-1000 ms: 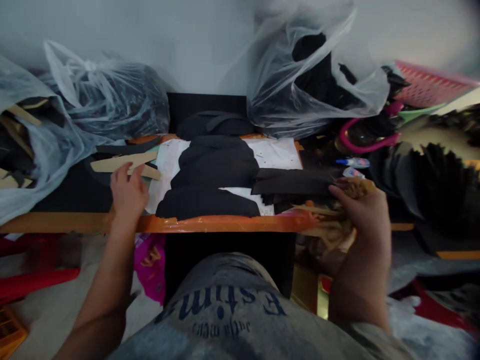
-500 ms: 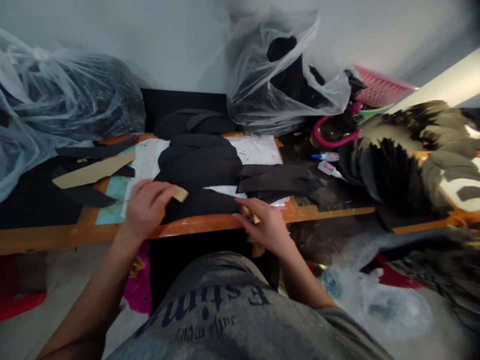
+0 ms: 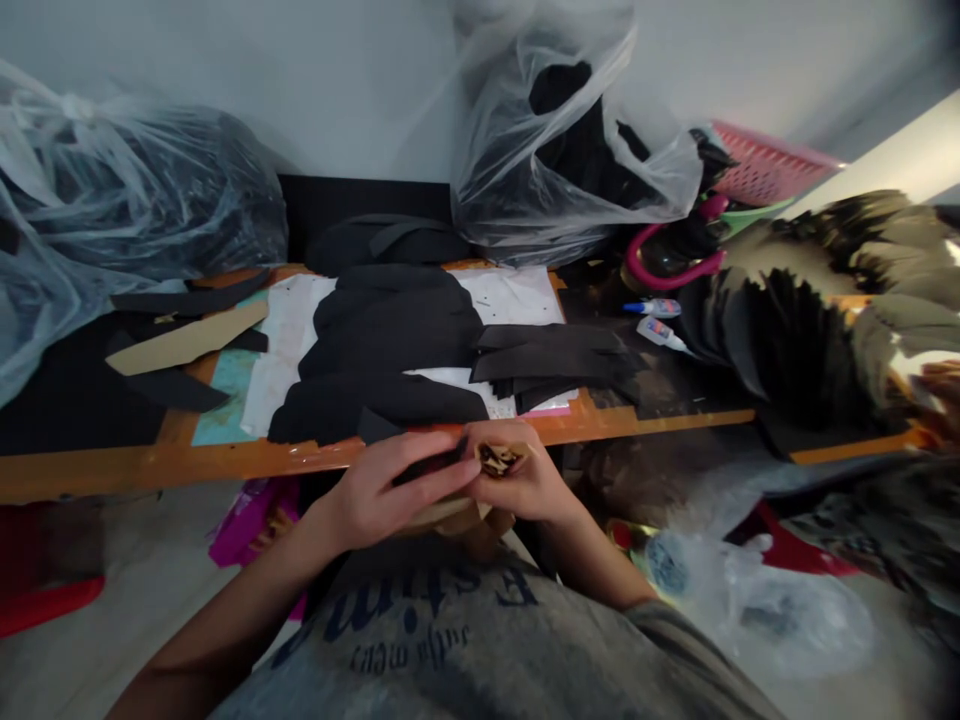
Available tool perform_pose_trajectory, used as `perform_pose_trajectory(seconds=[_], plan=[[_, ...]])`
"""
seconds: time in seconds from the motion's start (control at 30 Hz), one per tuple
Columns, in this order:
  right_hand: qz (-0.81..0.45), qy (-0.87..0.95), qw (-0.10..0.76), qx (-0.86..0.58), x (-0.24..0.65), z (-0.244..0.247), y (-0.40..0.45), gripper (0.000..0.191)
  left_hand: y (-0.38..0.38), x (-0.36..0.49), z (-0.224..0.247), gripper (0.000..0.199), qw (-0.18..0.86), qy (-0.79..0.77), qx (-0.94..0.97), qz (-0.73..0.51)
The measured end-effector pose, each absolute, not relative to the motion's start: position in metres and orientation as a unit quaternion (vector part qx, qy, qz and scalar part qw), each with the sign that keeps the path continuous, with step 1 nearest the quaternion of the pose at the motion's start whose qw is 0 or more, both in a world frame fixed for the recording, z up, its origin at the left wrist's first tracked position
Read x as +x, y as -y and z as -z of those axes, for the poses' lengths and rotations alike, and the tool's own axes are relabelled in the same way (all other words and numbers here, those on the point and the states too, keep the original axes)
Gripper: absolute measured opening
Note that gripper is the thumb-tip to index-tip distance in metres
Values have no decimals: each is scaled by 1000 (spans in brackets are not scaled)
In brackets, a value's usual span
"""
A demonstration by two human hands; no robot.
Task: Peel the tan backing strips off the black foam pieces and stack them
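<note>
Your right hand [image 3: 521, 475] is closed around a bundle of tan pieces [image 3: 498, 459] at the near edge of the table [image 3: 225, 461]. Your left hand [image 3: 397, 490] meets it; I cannot tell what that hand grips. Upside down, your shirt [image 3: 495, 665] shows "Estim", partly cut off. The blue-tipped bottle's [image 3: 663, 308] label is too small to read.

right grip [image 3: 517, 470] closed round tan bundle [image 3: 498, 458] | left grip [image 3: 397, 485] fingertips meeting it, by bench [image 3: 637, 426] edge | overlapping black pieces [image 3: 394, 320] on white paper [image 3: 521, 297] | two small bottles [image 3: 660, 333] rightward
</note>
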State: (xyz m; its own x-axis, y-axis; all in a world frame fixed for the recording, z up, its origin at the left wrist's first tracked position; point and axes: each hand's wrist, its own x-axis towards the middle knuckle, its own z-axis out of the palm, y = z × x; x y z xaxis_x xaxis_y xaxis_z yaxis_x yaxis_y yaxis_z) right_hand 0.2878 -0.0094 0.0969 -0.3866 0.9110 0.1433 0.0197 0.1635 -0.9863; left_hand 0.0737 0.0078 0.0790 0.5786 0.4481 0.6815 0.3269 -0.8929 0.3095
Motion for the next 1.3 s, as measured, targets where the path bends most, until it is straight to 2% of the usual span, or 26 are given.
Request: perform_pose_trajectory(seconds=[0.2, 0.33, 0.43, 0.53, 0.6, 0.7, 0.87, 0.93, 1.03, 1.1, 1.17, 1.23, 1.3], plan=[[-657, 486, 445, -366, 284, -66, 12, 41, 3, 63, -79, 26, 93, -297, 847, -431], [-665, 379, 512, -390, 287, -55, 11, 41, 0, 52, -73, 38, 90, -342, 811, -467], [-682, 422, 477, -359, 281, -51, 9, 39, -6, 57, -73, 47, 120, -255, 860, -425], [-695, 465, 442, -324, 274, -49, 8, 41, -11, 62, -75, 41, 168, -167, 888, -394], [-706, 461, 430, -323, 274, -48, 8, 40, -11, 59, -75, 33, 184, -171, 880, -402], [-726, 397, 434, -357, 284, -47, 9, 32, -7, 41, -69, 26, 163, -253, 854, -424], [-664, 239, 566, -426, 318, -36, 9, 36, 2, 4, -58, 10, 156, -496, 668, -532], [-626, 236, 583, -461, 335, -31, 7, 40, 5, -3, -56, 9, 167, -581, 593, -532], [-499, 377, 513, -588, 360, -30, 0, 35, 6, -4, -51, 14, 206, -654, 538, -490], [-358, 502, 395, -681, 370, -37, -4, 34, 2, -2, -46, 17, 234, -672, 516, -478], [-273, 595, 268, -707, 370, -49, -4, 34, -3, 0, -40, 19, 248, -676, 498, -484], [-294, 653, 204, -667, 361, -62, -1, 37, -7, 3, -37, 21, 258, -677, 487, -488], [-360, 687, 205, -597, 344, -71, 4, 46, -10, 5, -35, 22, 268, -678, 485, -483]])
